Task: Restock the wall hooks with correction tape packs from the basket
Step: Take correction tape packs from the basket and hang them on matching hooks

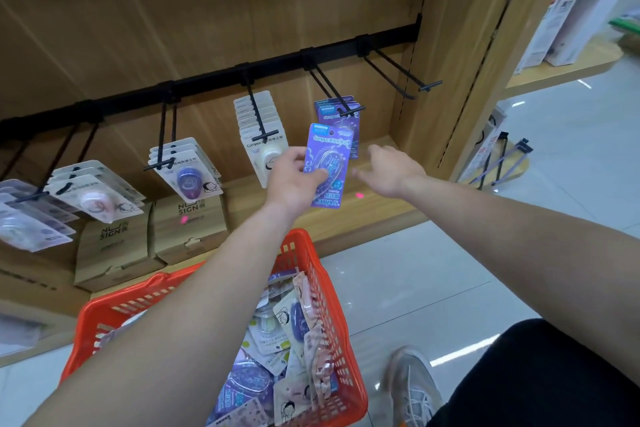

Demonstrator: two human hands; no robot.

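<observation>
— While the left hand (294, 180) pinches a purple correction tape pack (327, 163), what's around it?
— The right hand (388, 170) is spread, holding nothing. Matching packs (325, 110) hang on the hook (332, 90) just behind; the orange basket (104, 308) sits below.

Single head-worn view, wide-angle (straight edges bow toward the frame borders); it faces forward and down at the wooden back panel (207, 10) and its black hook rail (207, 77) at close range; the orange basket (334, 308) lies directly below the lens; tiled floor (433, 288) fills the lower right.
</observation>
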